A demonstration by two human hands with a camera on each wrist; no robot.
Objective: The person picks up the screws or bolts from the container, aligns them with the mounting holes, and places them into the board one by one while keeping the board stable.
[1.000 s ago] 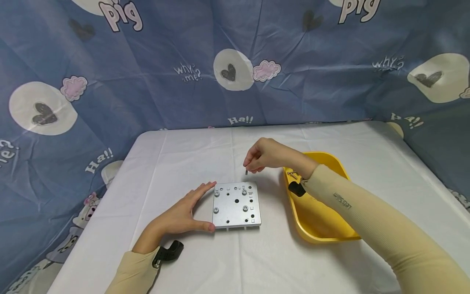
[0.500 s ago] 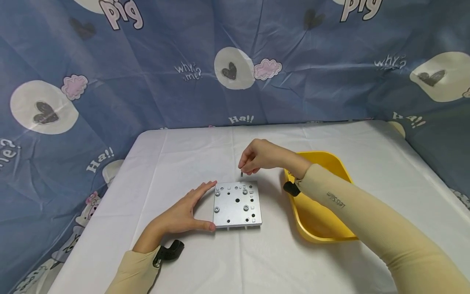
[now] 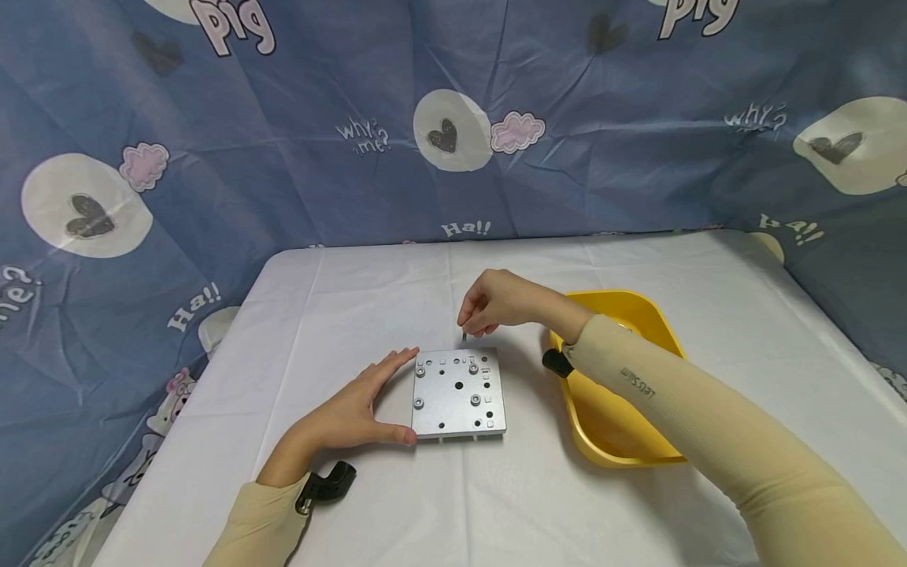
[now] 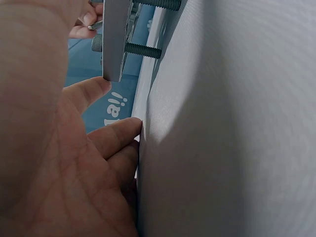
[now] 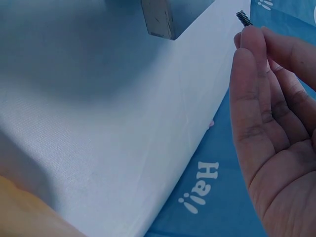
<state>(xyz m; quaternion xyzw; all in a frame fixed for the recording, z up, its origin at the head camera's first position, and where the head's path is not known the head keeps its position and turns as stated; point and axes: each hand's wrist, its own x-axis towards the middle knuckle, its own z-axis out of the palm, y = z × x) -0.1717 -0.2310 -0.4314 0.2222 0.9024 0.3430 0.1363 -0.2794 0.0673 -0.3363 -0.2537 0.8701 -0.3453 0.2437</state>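
Observation:
A silver metal plate (image 3: 448, 405) with several holes lies on the white cloth, socket-head screws standing in it. In the left wrist view the threaded shank of a screw (image 4: 143, 50) sticks out beneath the plate. My left hand (image 3: 347, 413) is spread along the plate's left side, thumb at the near corner and a fingertip at the far one. Just beyond the plate's far edge, my right hand (image 3: 499, 299) pinches a small screw (image 5: 243, 18) between thumb and fingertips. Its threaded end points out, apart from the plate; its head is hidden by the fingers.
At the right stands a yellow bin (image 3: 602, 461), partly covered by the right forearm. White cloth (image 3: 383, 299) covers the table. A blue printed curtain (image 3: 319, 181) hangs behind its far edge.
My right hand has moved slightly left with the screw, from right of the plate's far corner to behind the far edge. The left hand and plate stay in place.

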